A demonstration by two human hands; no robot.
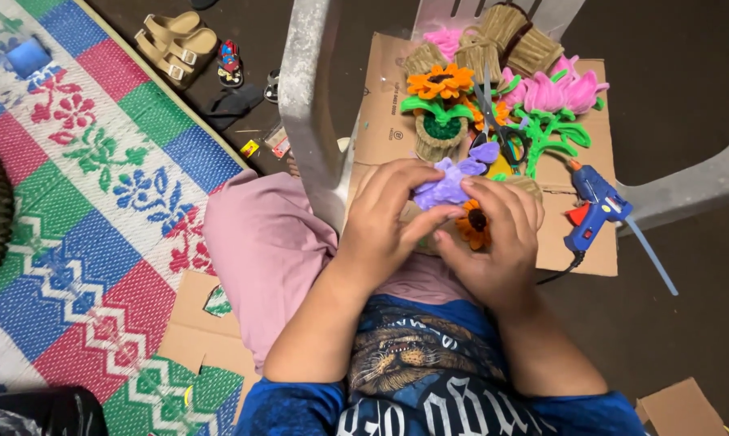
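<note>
Both hands meet over the lap: the left hand [384, 211] pinches the purple pipe-cleaner flower [453, 182] from its left side, while the right hand [497, 242] closes around the orange flower [474, 224] just below it

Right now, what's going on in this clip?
A seated person works a purple fuzzy-wire flower with both hands: the left hand pinches it from the side, and the right hand holds an orange flower beside it. Ahead, on cardboard, lie finished flowers, scissors and a blue glue gun.
</note>
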